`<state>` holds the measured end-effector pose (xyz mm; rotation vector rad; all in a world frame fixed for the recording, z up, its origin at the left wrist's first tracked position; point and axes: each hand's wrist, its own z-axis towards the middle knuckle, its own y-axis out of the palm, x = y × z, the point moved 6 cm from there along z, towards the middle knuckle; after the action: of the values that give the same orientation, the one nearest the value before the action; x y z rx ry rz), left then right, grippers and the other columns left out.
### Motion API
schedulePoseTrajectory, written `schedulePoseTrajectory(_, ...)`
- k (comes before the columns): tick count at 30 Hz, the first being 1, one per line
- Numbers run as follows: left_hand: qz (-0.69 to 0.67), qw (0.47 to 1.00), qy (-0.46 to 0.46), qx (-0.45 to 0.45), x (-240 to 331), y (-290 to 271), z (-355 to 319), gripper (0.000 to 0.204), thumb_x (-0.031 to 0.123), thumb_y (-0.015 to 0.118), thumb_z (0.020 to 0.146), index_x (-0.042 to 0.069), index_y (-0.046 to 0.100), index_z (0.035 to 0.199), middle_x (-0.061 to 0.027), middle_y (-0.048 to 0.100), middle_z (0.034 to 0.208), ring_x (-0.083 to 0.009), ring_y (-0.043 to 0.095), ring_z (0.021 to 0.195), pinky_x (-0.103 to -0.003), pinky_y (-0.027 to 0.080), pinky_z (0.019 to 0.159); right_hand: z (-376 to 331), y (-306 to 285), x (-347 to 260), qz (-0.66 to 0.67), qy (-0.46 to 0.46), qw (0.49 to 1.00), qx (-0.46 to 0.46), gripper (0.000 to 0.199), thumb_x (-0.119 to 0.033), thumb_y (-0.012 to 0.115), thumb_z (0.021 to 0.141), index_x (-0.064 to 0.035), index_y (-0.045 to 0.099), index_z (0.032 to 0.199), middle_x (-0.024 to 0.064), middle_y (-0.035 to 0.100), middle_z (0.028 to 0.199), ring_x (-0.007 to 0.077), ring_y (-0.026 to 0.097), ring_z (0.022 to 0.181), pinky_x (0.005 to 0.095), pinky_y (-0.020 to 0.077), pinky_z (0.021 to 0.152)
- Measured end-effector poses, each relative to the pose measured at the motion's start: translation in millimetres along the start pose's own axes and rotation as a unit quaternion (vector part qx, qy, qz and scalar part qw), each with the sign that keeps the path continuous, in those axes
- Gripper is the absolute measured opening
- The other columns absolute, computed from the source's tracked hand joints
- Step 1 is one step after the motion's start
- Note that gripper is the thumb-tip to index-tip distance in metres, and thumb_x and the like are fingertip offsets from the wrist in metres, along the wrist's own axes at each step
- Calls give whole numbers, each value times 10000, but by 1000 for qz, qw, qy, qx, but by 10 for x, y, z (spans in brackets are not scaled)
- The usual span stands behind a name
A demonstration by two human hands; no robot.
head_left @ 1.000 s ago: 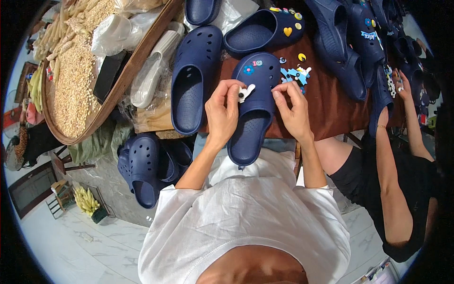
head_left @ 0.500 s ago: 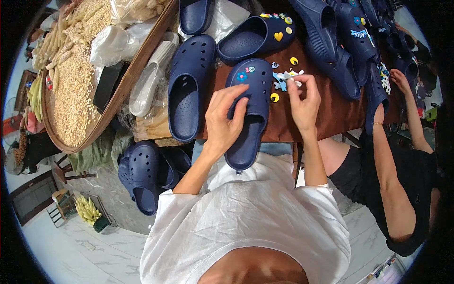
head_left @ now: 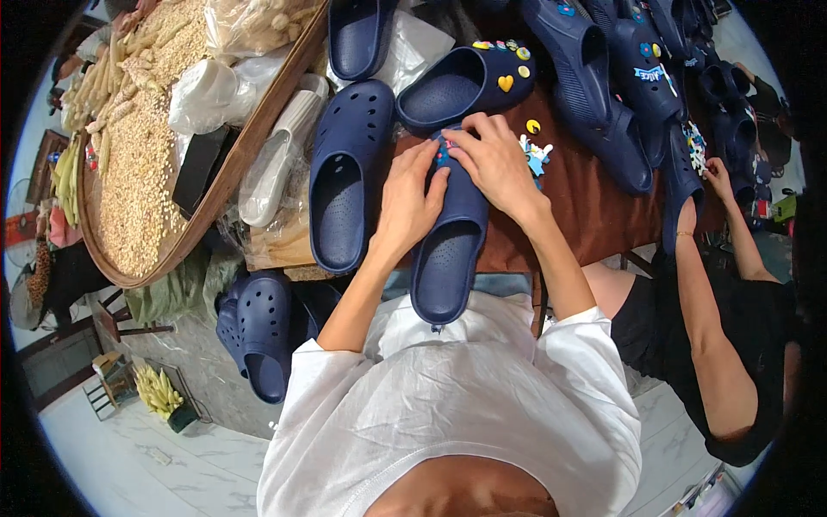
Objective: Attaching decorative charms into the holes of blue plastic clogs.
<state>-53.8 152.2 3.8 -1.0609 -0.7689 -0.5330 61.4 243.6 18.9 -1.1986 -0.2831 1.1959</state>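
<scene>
A navy foam clog (head_left: 447,267) lies sole down in front of me, its heel reaching past the table's near edge. My left hand (head_left: 411,191) grips its left side, thumb on the upper and fingers by the toe. Over the toe, my right hand (head_left: 502,168) has bent fingers pressed against the upper beside small coloured shoe charms (head_left: 444,152). Whether a charm is between those fingertips is hidden. Right of the hand lie white-and-blue charms (head_left: 536,157) and a yellow round charm (head_left: 533,127).
Another navy clog (head_left: 346,185) stands to the left; a decorated clog (head_left: 461,86) lies behind. More clogs (head_left: 594,112) pile at right, where a co-worker's hand (head_left: 718,178) reaches charms. A wooden-rimmed tray (head_left: 237,164) of kernels fills the far left. Clogs (head_left: 264,323) hang below the table edge.
My right hand has moved left from the loose charms onto the clog's toe. My left hand's fingers have slid up towards the toe.
</scene>
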Motion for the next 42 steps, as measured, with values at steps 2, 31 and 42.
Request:
schedulePoseTrajectory(2,23,999,1,-29,-15,14,29,396,132,653,927,-11,602,1293,-205,634,1255,-369,594,1171,-411,460,1010,17,3,-17,4,-2,1000,-5,239,-164,713,851,-75,676,1070,81,580,1027,295,554,974,434,495,813)
schedulePoseTrajectory(31,45,994,101,22,15,-9,107,213,99,713,871,12,682,1062,-146,685,1056,-325,625,1018,-399,496,887,-786,-247,-225,254,193,946,59,322,-138,662,903,-24,590,1195,159,537,1122,329,535,1050,396,442,925)
schedulePoseTrajectory(42,13,995,93,43,15,31,111,135,33,713,848,15,618,942,-124,613,872,-314,598,825,-394,482,717,-936,29,-527,125,166,970,127,484,-6,609,762,-55,582,1243,181,471,1233,369,439,1154,480,352,1029)
